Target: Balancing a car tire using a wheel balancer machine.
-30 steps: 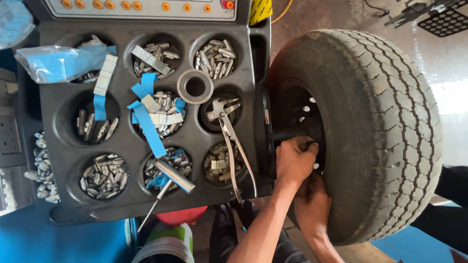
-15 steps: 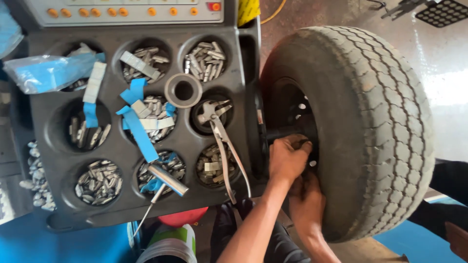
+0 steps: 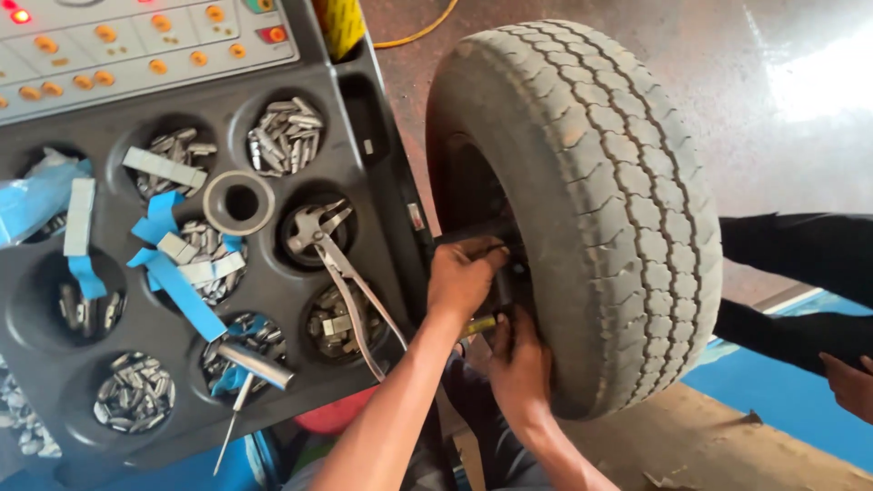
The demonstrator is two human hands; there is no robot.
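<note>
The left hand [image 3: 462,277] is curled, with its fingers bent against the inner side of the tyre [image 3: 582,200], near a dark shaft; I cannot tell if it grips something there. The right hand [image 3: 520,364] is just below it, fingers pressed on the lower inner edge of the tyre, and a small yellowish piece [image 3: 479,325] shows between the two hands; what holds it is not clear. The tyre stands upright beside the right edge of a dark tray [image 3: 273,291]. On the tray, pliers [image 3: 350,282] lie near this right edge, a grey ring [image 3: 238,203] sits near the middle, and round pockets hold metal weights [image 3: 284,136]. Blue strips [image 3: 177,286] lie across the left half. Another person's hand [image 3: 850,382] shows at the far right.
</note>
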